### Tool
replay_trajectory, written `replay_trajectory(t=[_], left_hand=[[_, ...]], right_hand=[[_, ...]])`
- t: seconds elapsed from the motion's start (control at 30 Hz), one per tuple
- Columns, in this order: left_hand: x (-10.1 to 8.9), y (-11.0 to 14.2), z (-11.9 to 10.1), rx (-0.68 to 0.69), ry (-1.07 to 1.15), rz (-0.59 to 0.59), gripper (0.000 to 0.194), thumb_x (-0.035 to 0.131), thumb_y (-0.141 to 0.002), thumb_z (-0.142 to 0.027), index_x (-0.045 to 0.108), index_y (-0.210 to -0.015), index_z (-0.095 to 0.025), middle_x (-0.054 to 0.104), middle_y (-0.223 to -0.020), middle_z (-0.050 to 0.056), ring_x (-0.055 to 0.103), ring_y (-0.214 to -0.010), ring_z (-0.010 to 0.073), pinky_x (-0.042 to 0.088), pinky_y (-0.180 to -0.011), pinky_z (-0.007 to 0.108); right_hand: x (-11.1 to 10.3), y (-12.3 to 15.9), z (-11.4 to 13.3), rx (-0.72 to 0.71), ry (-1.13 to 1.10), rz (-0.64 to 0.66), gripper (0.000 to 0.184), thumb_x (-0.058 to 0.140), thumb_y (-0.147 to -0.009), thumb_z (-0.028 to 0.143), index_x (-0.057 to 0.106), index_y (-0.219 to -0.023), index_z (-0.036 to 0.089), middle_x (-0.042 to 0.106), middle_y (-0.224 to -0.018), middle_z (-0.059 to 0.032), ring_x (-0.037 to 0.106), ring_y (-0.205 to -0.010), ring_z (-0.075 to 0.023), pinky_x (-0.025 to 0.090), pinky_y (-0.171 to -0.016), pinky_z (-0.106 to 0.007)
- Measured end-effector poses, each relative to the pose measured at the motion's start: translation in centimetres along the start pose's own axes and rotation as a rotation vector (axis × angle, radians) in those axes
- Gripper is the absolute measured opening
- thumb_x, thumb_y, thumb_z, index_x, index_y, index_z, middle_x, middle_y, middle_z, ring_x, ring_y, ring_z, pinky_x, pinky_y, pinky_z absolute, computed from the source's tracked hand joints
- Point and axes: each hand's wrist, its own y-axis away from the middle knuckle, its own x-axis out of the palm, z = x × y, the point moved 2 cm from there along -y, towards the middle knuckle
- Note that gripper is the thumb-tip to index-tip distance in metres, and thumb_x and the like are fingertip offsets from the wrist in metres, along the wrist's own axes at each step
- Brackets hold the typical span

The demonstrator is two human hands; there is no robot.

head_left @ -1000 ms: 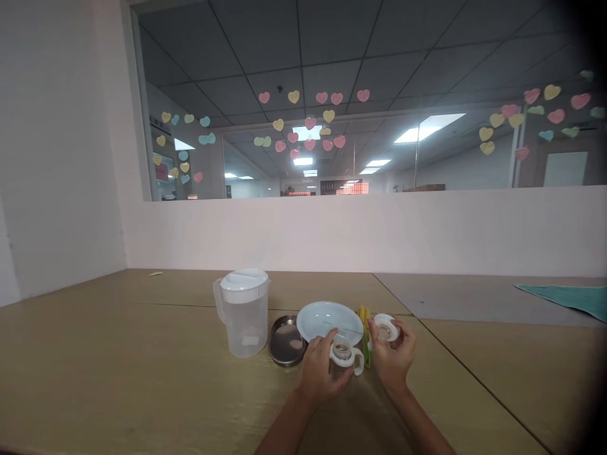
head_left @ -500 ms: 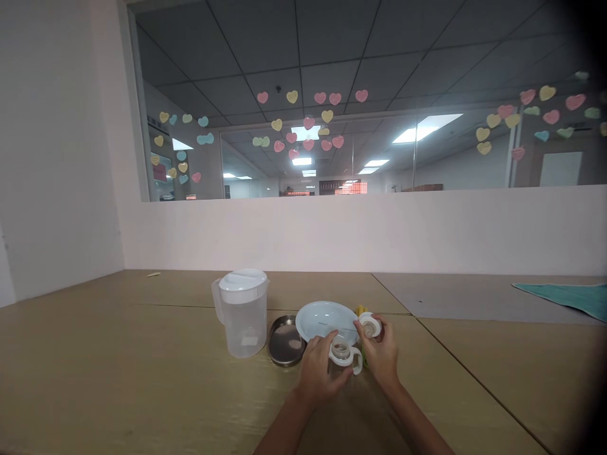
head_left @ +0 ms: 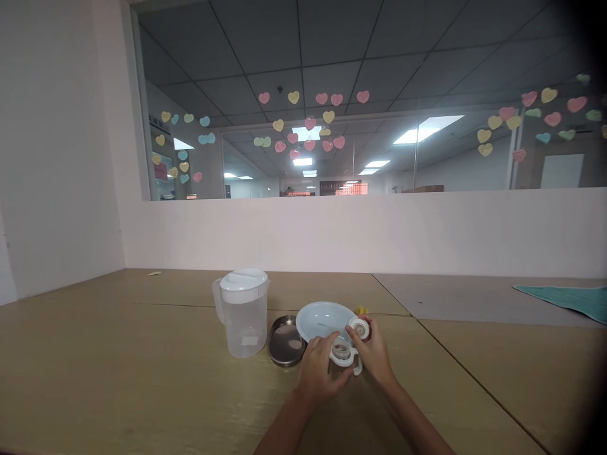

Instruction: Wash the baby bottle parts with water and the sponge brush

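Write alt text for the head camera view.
Two bare hands work above a tan table: the left hand holds a clear bottle with a white handle, and the right hand holds a white ring above it. Behind them sit a white plate, a steel dish and a lidded plastic pitcher.

I see a small clear cup [head_left: 341, 349] with a white loop handle, and its round mouth is facing up. My left hand [head_left: 317, 373] is holding it from the side, over the table [head_left: 142, 341]. My right hand [head_left: 374, 352] holds a round white ring-shaped lid [head_left: 359, 328], a little tilted, just beside the cup's mouth.
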Motion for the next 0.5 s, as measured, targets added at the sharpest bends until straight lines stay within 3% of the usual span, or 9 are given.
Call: replay_trajectory(t=[0.23, 0.5], left_hand=[[-0.1, -0.1, 0.0, 0.006, -0.001, 0.005, 0.062, 0.06, -0.077, -0.047, 0.043, -0.13, -0.019, 0.06, -0.116, 0.011, 0.055, -0.101, 0.0266, 0.045, -0.089, 0.044], [-0.3, -0.1, -0.3, 0.029, -0.015, -0.001, 0.058, 0.058, -0.079, -0.048, 0.045, -0.128, -0.019, 0.06, -0.119, 0.01, 0.055, -0.102, 0.0263, 0.046, -0.089, 0.043]], right_hand=[[0.1, -0.2, -0.3, 0.02, -0.024, -0.007, 0.04, 0.065, -0.069, 0.047, 0.05, -0.094, 0.02, 0.057, -0.084, 0.0, 0.055, -0.072, -0.0168, 0.046, -0.065, -0.029], [-0.2, -0.6, -1.1, 0.059, 0.004, 0.116, 0.038, 0.067, -0.067, 0.045, 0.056, -0.092, 0.019, 0.06, -0.078, 0.0003, 0.056, -0.07, -0.0188, 0.046, -0.065, -0.031]])
